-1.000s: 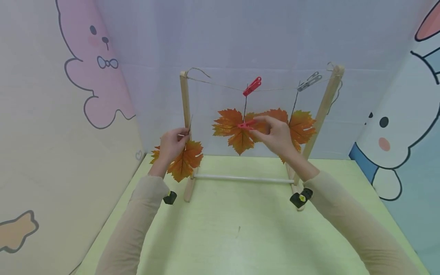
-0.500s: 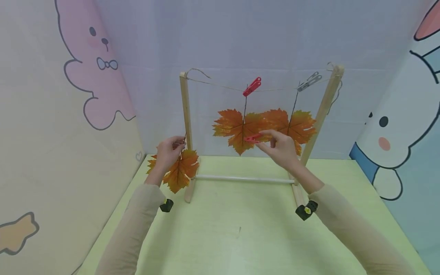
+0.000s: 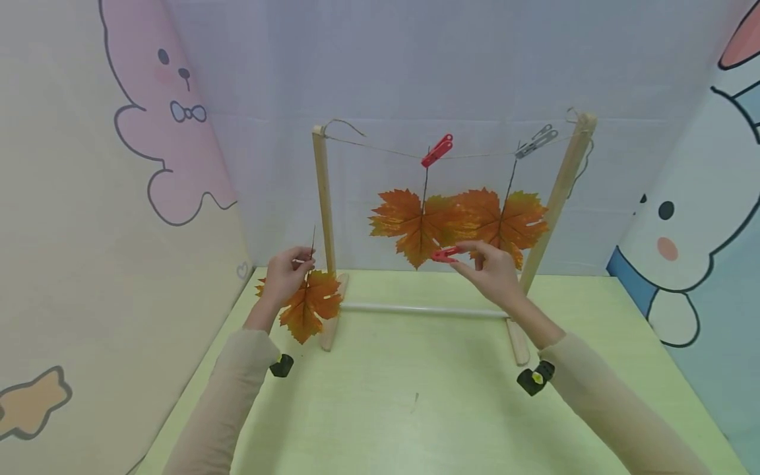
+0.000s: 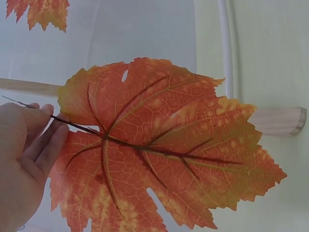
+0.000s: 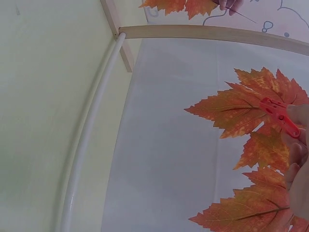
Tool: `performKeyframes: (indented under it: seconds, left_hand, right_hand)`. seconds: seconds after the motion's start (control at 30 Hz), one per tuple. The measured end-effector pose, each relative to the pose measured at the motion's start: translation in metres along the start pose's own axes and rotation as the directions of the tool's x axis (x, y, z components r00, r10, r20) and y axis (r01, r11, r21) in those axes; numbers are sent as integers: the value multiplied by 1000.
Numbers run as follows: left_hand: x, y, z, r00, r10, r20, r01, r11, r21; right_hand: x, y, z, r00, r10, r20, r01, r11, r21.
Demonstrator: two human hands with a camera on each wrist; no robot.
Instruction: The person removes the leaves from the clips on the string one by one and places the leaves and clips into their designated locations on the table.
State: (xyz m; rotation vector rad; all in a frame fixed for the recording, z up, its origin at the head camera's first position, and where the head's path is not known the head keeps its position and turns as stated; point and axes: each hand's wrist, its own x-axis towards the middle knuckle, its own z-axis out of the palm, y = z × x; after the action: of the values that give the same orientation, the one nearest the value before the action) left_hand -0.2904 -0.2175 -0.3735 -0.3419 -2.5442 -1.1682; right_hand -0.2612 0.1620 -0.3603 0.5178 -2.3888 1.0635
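My left hand (image 3: 286,277) pinches the thin dark stem of an orange artificial maple leaf (image 4: 164,145), which hangs beside the frame's left post. In the head view my right hand (image 3: 494,269) holds a red clothespin (image 3: 446,254) between thumb and fingers, in front of a hanging leaf (image 3: 410,221). That leaf's stem is clipped to the string (image 3: 380,148) by another red clothespin (image 3: 437,150). A grey clothespin (image 3: 536,142) clips a second leaf (image 3: 516,221) farther right, and the two leaves overlap.
The string is tied between two wooden posts (image 3: 323,191) of a stand. A white rod (image 3: 421,309) joins its feet low down, on a pale green table (image 3: 380,382). Cartoon-printed cloth walls (image 3: 178,79) stand at left and right, with a plain cloth behind.
Both hands have come down and drawn a little apart, the left with its leaf and the right with the red clothespin. The clipped leaves stay in place.
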Motion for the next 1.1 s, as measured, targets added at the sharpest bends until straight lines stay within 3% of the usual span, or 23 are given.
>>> performKeyframes:
  seconds: [0.27, 0.53, 1.1]
  left_hand:
    - [-6, -6, -2, 998, -17, 54, 19, 999, -36]
    - [-13, -18, -2, 991, -77, 110, 80, 997, -20]
    - [-28, -49, -10, 982, -108, 158, 114, 993, -28]
  right_hand:
    - [-10, 9, 2, 1000, 28, -2, -28, 1000, -5]
    - [-21, 19, 4, 999, 53, 8, -53, 999, 2]
    - [-43, 36, 10, 992, 118, 49, -122, 988, 93]
